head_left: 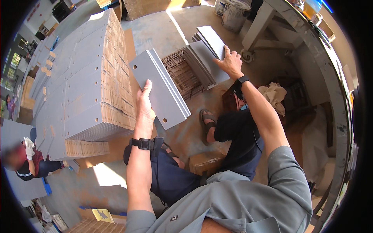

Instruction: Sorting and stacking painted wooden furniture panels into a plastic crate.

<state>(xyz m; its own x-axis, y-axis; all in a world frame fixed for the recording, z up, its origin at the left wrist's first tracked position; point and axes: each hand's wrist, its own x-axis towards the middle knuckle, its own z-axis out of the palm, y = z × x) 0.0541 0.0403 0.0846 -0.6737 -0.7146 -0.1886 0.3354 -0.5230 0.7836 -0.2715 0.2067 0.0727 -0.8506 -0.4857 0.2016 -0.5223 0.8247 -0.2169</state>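
My left hand (144,103) grips a few long grey boards (157,91) held together, its thumb lying on the top face. The top board has a round hole near each end. To the right, my right hand (232,62) is at the end of a pale grey board (210,39), thumb and index finger against it and the other fingers partly hidden. This board leans over a row of upright grey boards (200,58). They stand at the right end of a brown lattice-sided crate (175,66) on the floor.
A large block of stacked grey boards (87,77) rises at the left. A workbench frame (268,23) and a bucket (236,14) stand at the right and far right. Between my legs is a cardboard box (206,161). Another person (29,155) wearing white gloves sits at the far left.
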